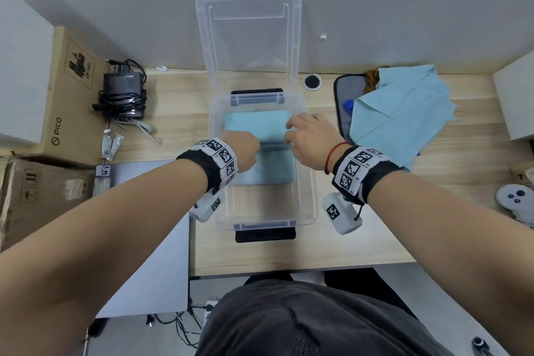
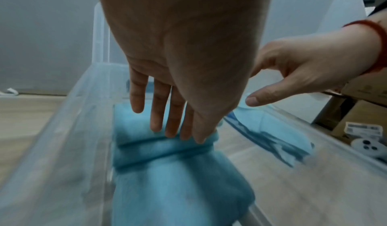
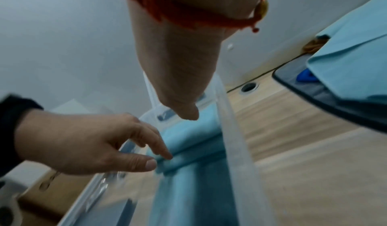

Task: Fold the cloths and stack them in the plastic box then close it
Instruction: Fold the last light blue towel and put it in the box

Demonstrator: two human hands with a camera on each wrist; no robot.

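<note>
A clear plastic box [image 1: 313,196] stands open at mid-table, and its lid [image 1: 248,9] leans on the wall behind. Folded blue cloth [image 1: 254,124] lies inside, with a bunched ridge [image 2: 163,148] across its middle. I cannot tell whether it is one piece or two. My left hand [image 1: 244,150] reaches in from the left, and its straight fingers [image 2: 173,122] press on the ridge. My right hand [image 1: 303,136] hovers over the right rim, with fingers relaxed, thumb [image 2: 255,100] apart and nothing held. An unfolded light-blue cloth [image 1: 404,115] lies to the right.
A grey bag [image 1: 342,101] sits under the loose cloth. A black power adapter with coiled cables [image 1: 124,92] and cardboard boxes [image 1: 66,95] stand on the left. A white controller [image 1: 515,202] lies at the right edge. A cable hole [image 1: 312,81] is behind the box.
</note>
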